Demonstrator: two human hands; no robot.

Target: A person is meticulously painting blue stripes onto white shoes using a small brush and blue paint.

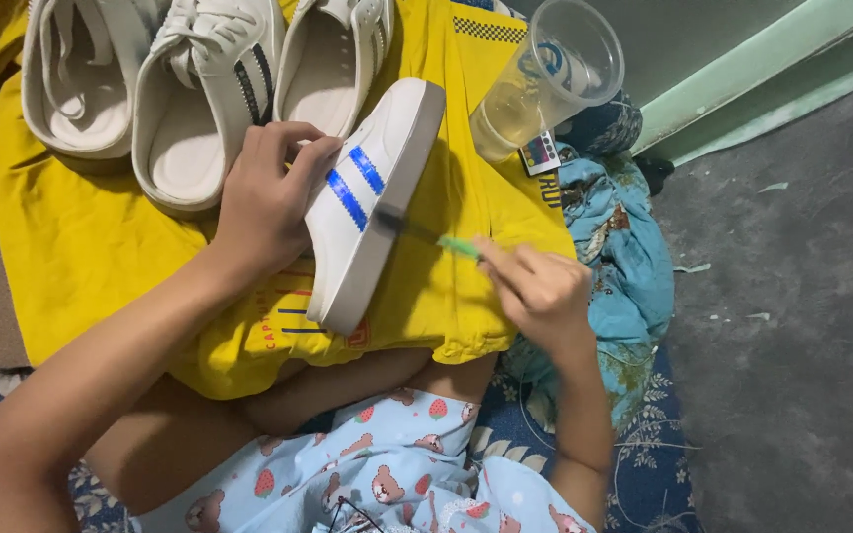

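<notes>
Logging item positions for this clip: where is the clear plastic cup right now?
In the head view, the clear plastic cup lies tilted at the upper right, on the edge of the yellow cloth, just beyond the blue-striped white shoe.

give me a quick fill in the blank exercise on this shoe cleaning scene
1. The left hand holds a white shoe with two ____ stripes.
2. The right hand holds a brush with a ____ handle.
3. The shoes rest on a ____ cloth.
4. The clear plastic cup stands to the ____ of the held shoe.

Missing words: blue; green; yellow; right
</notes>
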